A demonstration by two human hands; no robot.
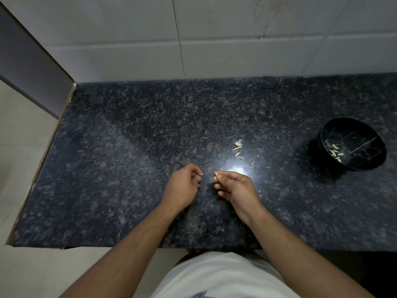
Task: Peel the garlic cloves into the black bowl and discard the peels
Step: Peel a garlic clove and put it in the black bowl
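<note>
We start at the fingertips: our right hand (233, 188) pinches a small pale garlic clove (214, 178) between thumb and forefinger, the other fingers curled beneath it. Just beside it, with a narrow gap between, our left hand (182, 187) has its fingers curled in toward the thumb; whether a scrap of skin sits in that pinch we cannot tell, since nothing shows there clearly. Both hands hover low over the near middle of the dark granite counter (129, 158). A little farther away and to the right lies a loose scatter of peels (238, 150), with a root stub (238, 143) at its far end. Well apart on the right stands the black bowl (365, 134), holding several peeled cloves (335, 152) on its near-left inner side. We judge that peeling is well under way, with this clove either just stripped or nearly so. The next move likely calls for carrying it rightward across to the bowl and releasing it inside; the peels on the counter are not yet gathered for discarding.
</note>
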